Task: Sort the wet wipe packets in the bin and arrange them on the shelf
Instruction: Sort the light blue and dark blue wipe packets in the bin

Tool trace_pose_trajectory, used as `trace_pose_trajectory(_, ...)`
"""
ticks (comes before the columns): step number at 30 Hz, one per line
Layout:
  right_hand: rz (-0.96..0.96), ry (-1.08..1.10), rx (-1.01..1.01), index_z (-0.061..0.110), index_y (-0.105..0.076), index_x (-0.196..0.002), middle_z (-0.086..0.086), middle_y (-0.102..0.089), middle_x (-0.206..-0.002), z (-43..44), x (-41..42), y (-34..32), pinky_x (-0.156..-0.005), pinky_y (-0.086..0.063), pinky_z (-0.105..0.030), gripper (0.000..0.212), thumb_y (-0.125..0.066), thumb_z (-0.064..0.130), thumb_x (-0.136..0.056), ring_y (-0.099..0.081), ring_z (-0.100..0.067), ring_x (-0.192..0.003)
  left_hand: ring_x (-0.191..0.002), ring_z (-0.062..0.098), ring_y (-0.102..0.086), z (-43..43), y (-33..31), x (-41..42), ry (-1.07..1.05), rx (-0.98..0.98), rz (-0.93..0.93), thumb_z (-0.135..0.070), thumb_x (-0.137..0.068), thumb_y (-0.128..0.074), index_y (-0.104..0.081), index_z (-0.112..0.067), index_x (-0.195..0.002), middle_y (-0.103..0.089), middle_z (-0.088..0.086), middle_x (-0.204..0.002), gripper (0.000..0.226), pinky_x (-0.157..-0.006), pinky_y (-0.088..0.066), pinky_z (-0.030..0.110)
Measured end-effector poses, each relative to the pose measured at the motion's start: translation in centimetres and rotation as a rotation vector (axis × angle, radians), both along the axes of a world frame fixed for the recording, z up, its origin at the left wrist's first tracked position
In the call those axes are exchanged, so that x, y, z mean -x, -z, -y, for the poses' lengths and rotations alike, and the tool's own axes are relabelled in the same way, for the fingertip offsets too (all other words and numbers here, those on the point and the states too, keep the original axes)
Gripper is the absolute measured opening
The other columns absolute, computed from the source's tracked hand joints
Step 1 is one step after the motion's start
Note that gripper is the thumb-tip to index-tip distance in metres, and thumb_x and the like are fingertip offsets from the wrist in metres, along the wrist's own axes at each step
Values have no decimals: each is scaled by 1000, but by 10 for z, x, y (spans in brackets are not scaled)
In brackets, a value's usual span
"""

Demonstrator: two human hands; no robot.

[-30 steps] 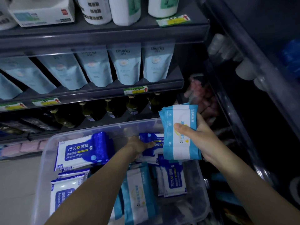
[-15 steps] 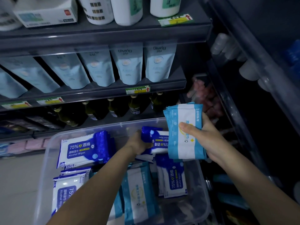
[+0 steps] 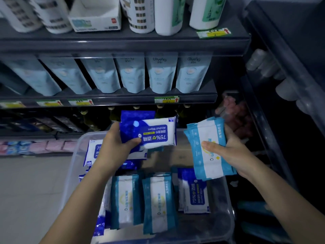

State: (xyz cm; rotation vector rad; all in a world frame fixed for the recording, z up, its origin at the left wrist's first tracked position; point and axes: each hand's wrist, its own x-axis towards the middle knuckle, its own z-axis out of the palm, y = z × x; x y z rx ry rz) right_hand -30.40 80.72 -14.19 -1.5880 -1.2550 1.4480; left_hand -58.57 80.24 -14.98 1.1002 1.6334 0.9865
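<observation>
My left hand grips a dark blue and white alcohol wipes packet, held above the clear plastic bin with its print upside down. My right hand holds a small stack of light blue and white wipe packets over the bin's right side. In the bin lie two light blue packets, a dark blue packet on the right, and more dark blue packets at the left, partly hidden by my left arm.
Dark shelves stand behind the bin, holding pale blue pouches, white bottles and a box above, dark bottles below. A second rack runs along the right. Pale floor lies left of the bin.
My left hand took hold of a dark blue packet in the bin and lifted it up above the bin. My right hand with its stack has shifted slightly right.
</observation>
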Motion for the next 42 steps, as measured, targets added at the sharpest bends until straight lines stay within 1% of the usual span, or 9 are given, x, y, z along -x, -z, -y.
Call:
trace_pose_trajectory(3, 66, -147, 24, 32, -24, -144, 10, -60, -115, -3, 9, 6, -64, -50, -11, 88, -74, 8, -76, -64, 4, -88, -76, -1, -66, 5, -14, 18, -145, -76, 176, 5, -82, -65, -51, -21, -99, -66, -4, -97, 34, -67, -55, 20)
trace_pose_trajectory(7, 343, -427, -4, 36, -9, -147, 16, -45, -131, -15, 34, 17, -84, -39, -3, 105, -80, 21, -71, -48, 9, -107, -82, 3, -68, 7, -24, 39, -290, -165, 329, 8, -85, -59, -46, -12, -121, -66, -1, -104, 43, -70, -56, 20)
trace_pose_trajectory(11, 633, -696, -108, 37, 3, -148, 5, -24, -154, -26, 61, 31, -112, -26, -30, 111, -77, 41, -72, -26, -14, -139, -105, 22, -65, 15, -23, 58, -405, -187, 397, 2, -86, -60, -50, -21, -117, -66, 4, -116, 40, -88, -54, 40)
trace_pose_trajectory(15, 743, -884, -145, 37, 9, -147, 5, -17, -156, -36, 85, 42, -113, -25, -31, 110, -73, 46, -75, -22, -16, -141, -104, 23, -66, 24, -20, 72, -487, -187, 475, 2, -87, -58, -46, -15, -127, -66, 6, -117, 45, -84, -56, 40)
trace_pose_trajectory(21, 745, -967, -110, 44, 11, -143, -2, -33, -150, -54, 102, 56, -105, -37, -32, 113, -76, 46, -71, -40, -17, -131, -97, 21, -69, 35, -15, 80, -493, -162, 499, 3, -88, -56, -45, -12, -130, -70, 3, -110, 45, -71, -58, 33)
trace_pose_trajectory(25, 778, -1122, -209, 42, 8, -145, 5, -19, -156, -51, 106, 59, -107, -25, -26, 104, -70, 49, -76, -26, -16, -139, -96, 20, -69, 37, -11, 79, -508, -141, 501, 2, -88, -57, -48, -18, -121, -71, 0, -107, 40, -72, -58, 34)
trace_pose_trajectory(29, 826, -1243, -163, 43, 3, -146, 5, -15, -157, -54, 105, 71, -113, -21, -33, 95, -64, 52, -80, -20, -19, -142, -96, 19, -69, 36, -12, 78, -507, -130, 506, 1, -88, -56, -47, -19, -122, -70, 1, -110, 40, -70, -58, 32)
trace_pose_trajectory(36, 789, -1297, -4, 32, -6, -149, -4, -31, -151, -73, 116, 96, -108, -33, -34, 85, -61, 45, -86, -36, -22, -133, -93, 17, -70, 35, -15, 70, -480, -131, 503, 1, -89, -53, -44, -16, -124, -70, 0, -108, 40, -65, -57, 28)
trace_pose_trajectory(42, 834, -1269, -26, 14, -21, -147, -9, -30, -150, -78, 127, 97, -110, -29, -31, 86, -70, 35, -81, -32, -24, -135, -101, 23, -68, 36, -12, 64, -473, -112, 495, 1, -87, -55, -44, -14, -127, -67, 6, -117, 44, -73, -58, 34)
